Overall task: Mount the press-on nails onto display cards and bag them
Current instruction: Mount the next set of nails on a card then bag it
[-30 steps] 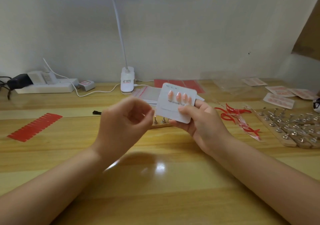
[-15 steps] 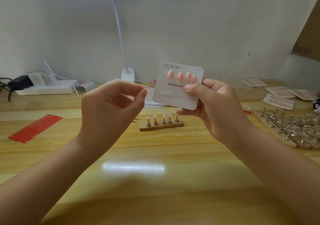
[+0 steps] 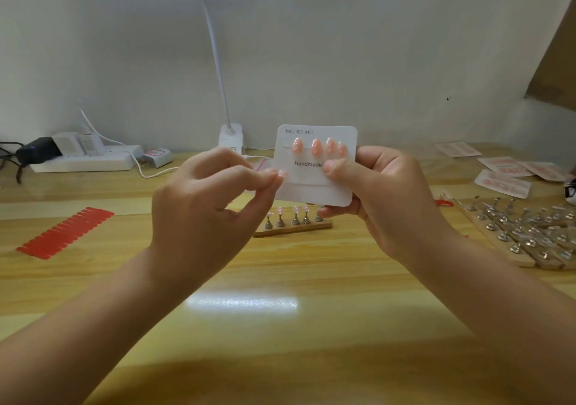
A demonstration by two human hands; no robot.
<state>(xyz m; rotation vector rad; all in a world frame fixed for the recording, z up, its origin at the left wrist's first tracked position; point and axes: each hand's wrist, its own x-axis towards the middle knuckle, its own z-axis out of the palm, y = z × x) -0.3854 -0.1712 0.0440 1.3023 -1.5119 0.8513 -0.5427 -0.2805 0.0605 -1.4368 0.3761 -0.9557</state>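
Wooden nail stand behind card

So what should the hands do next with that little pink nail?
Probably press the nail that the left hand pinches onto the card's bare lower strip. The right hand holds the card up, and only the top row has nails.

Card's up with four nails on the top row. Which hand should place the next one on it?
Left. The left hand already pinches a small pink nail at the card's left edge, beside its empty lower strip. The right hand grips the card, thumb on its face, so it should probably just steady it.
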